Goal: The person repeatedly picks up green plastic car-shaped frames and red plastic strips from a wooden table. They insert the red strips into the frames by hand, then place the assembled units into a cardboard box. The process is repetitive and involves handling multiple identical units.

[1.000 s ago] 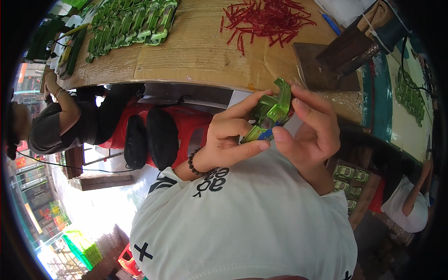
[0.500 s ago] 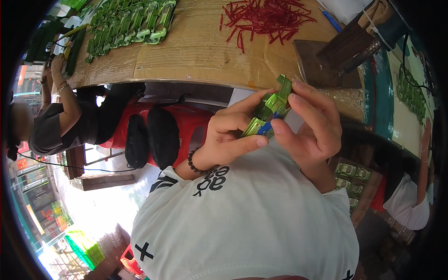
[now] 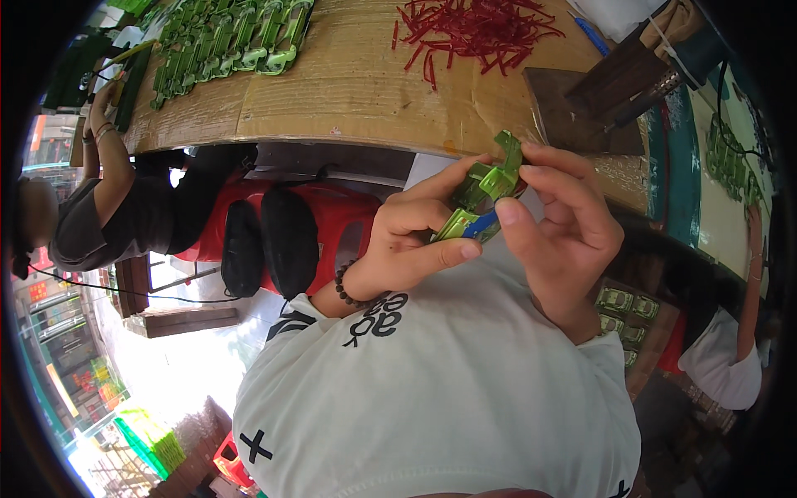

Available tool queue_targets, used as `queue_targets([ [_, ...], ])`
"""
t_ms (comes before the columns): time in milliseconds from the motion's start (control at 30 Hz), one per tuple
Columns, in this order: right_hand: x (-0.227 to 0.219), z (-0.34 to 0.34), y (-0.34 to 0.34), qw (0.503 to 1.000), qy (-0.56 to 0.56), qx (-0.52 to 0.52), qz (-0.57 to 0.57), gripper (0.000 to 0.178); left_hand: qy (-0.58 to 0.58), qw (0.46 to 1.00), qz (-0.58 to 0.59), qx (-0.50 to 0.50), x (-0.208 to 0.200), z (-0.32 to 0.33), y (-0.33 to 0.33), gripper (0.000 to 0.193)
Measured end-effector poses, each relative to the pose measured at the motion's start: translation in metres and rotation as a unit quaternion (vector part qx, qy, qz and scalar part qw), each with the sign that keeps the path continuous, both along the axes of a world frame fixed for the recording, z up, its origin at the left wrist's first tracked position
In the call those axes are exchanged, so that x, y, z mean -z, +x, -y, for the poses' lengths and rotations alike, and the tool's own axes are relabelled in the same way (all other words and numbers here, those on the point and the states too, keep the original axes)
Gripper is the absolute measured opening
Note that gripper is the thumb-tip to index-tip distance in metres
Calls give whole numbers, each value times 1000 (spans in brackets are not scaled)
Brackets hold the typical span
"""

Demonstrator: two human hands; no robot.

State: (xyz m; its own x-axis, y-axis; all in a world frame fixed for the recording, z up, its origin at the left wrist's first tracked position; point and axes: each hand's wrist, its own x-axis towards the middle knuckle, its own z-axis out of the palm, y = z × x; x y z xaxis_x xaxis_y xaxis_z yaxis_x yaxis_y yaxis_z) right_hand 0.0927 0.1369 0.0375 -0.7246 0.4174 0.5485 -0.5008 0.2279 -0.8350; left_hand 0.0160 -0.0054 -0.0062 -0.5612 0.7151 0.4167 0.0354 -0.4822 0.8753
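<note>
My left hand (image 3: 407, 241) grips a glossy green toy car body (image 3: 477, 195) with a blue patch on its near side, thumb below and fingers behind. A curved green end of the body rises above the fingers. My right hand (image 3: 573, 224) is at the body's right side, with its thumb and index finger closed near the blue patch. A dark red sliver, like a thin plastic strip (image 3: 521, 189), shows between those fingertips; most of it is hidden. The other right fingers are bent and partly apart.
On the wooden table (image 3: 349, 108) lie a red strip pile (image 3: 477, 33), rows of green car bodies (image 3: 232, 41) and a blue pen (image 3: 589, 35). A dark metal fixture (image 3: 623, 75) stands right. A red stool (image 3: 340, 232) is at left. Co-workers (image 3: 108, 199) sit left and right.
My right hand has shifted slightly right and down, its thumb moving up off the blue patch. The green body has turned a little; my left hand keeps its grip.
</note>
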Motion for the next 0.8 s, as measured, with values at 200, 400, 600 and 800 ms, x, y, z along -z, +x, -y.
queue_targets([
  [200, -4, -6, 3, 999, 34, -21, -20, 26, -19, 994, -98, -39, -6, 3, -3, 22],
  [400, 4, -12, 2, 997, 59, -16, -54, 23, -15, 993, -107, -54, -5, 2, -1, 23],
  [600, 5, -12, 5, 998, 25, -28, -48, 24, -9, 992, -115, -56, -5, 0, 0, 23],
  [800, 3, -13, 2, 994, 94, -16, -60, 28, -54, 986, -138, -83, -8, 3, 2, 26],
])
